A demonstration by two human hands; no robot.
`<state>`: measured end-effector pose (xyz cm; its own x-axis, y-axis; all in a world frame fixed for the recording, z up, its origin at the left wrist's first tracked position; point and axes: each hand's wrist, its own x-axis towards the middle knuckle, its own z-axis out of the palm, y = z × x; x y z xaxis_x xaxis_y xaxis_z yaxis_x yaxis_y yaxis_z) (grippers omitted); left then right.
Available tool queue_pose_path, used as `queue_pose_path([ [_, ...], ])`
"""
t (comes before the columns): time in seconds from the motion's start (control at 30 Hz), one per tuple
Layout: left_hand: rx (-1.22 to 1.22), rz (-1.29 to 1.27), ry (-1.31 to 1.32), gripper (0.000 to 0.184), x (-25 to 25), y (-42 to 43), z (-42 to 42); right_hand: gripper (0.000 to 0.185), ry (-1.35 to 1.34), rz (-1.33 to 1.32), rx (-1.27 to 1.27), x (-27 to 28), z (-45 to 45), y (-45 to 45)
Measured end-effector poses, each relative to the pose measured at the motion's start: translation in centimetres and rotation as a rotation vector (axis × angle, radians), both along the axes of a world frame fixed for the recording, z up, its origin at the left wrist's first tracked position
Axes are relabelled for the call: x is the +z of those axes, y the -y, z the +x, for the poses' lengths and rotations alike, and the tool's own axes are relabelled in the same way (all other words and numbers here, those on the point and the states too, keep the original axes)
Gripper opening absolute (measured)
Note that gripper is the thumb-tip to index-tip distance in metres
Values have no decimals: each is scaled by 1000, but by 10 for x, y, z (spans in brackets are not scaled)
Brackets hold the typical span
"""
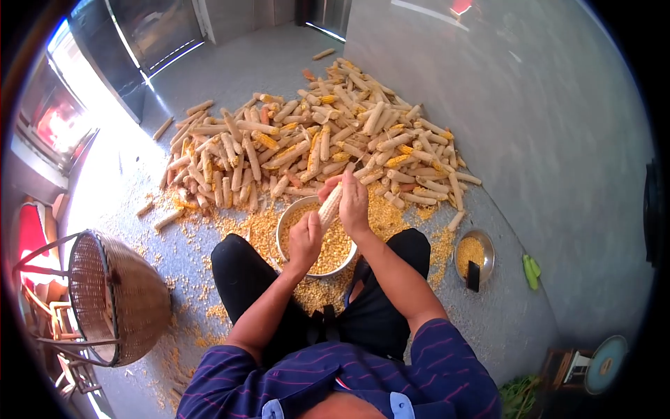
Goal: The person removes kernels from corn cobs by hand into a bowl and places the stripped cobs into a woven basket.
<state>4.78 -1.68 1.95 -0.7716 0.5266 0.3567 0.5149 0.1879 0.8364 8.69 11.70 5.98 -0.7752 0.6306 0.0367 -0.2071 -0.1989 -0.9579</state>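
Note:
A pale corn cob [331,209], mostly bare of kernels, is held at a tilt between my two hands. My left hand [305,241] is closed round its lower end. My right hand [354,203] wraps the upper end, with fingers pressed along it. Directly beneath them stands a white basin [282,246] with many yellow corn kernels [333,257] in it. The basin sits on the floor between my knees, and loose kernels lie all round it.
A big heap of corn cobs [279,146] lies ahead, a few with yellow kernels. On the left a wicker basket [132,300] lies tipped. To the right are a metal bowl [490,251] of kernels, a black phone-like object [473,276], green vegetables [531,271] and a wall [530,140].

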Motion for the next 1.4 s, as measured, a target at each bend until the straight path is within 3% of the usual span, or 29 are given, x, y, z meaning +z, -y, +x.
queue_pose_path([
  [0.07,-230,24,845,38,0,0,0,41,-1,27,-52,4,0,0],
  [0.1,-356,98,1091,41,21,1,1,41,-69,-194,13,9,2,-1],
  [0.13,-359,99,1093,41,18,2,2,42,-137,-413,83,12,3,-2],
  [0.2,-721,331,1905,42,10,10,6,42,-184,-411,227,17,5,-3],
  [0.23,-727,385,1946,43,10,9,12,42,-298,-546,349,18,4,-1],
  [0.27,-724,383,1941,43,12,7,11,41,-417,-681,468,18,3,0],
  [0.33,-610,337,1761,42,15,3,8,40,-424,-694,418,17,0,0],
  [0.4,-470,321,1683,39,9,-2,6,40,-103,-400,-54,15,-8,0],
  [0.47,-16,-74,268,34,-17,-4,4,38,-50,-457,-164,-3,-10,-4],
  [0.5,58,-228,-31,24,-8,-1,3,37,-85,-687,-218,-13,-9,-8],
  [0.53,58,-227,-31,24,4,-2,4,36,-123,-913,-269,-11,-10,-11],
  [0.63,50,-73,-286,18,27,-8,9,26,-160,-988,-343,-9,-7,-25],
  [0.8,21,-11,-289,32,37,-2,5,21,-434,-1126,-342,-14,4,-59],
  [0.87,18,-13,-232,36,37,3,2,23,-485,-1028,-235,-17,8,-57],
  [0.93,-28,-6,-1,41,31,8,-3,23,-85,-674,-375,10,1,-36],
  [0.97,-36,13,90,44,31,10,-5,25,-114,-670,-314,8,0,-29],
  [1.0,-16,14,89,44,31,10,-6,25,-108,-671,-295,3,-1,-22],
  [1.07,2,54,47,41,32,11,-8,26,-161,-331,62,-6,-5,-12],
  [1.13,10,35,22,41,40,17,-11,25,-103,-296,95,1,-8,-8],
  [1.2,-313,208,897,33,53,31,-11,24,-239,-566,104,-6,-11,-20],
  [1.23,-421,356,1062,28,47,42,-14,23,-250,-602,40,-12,-9,-27],
  [1.27,-389,367,1057,28,49,56,-18,22,-258,-637,-31,-19,-6,-35],
  [1.33,-213,615,1380,23,62,96,-26,25,-151,-512,-107,-17,1,-40],
  [1.4,-105,724,1192,22,72,144,-41,33,-100,-441,-100,-9,4,-32],
])
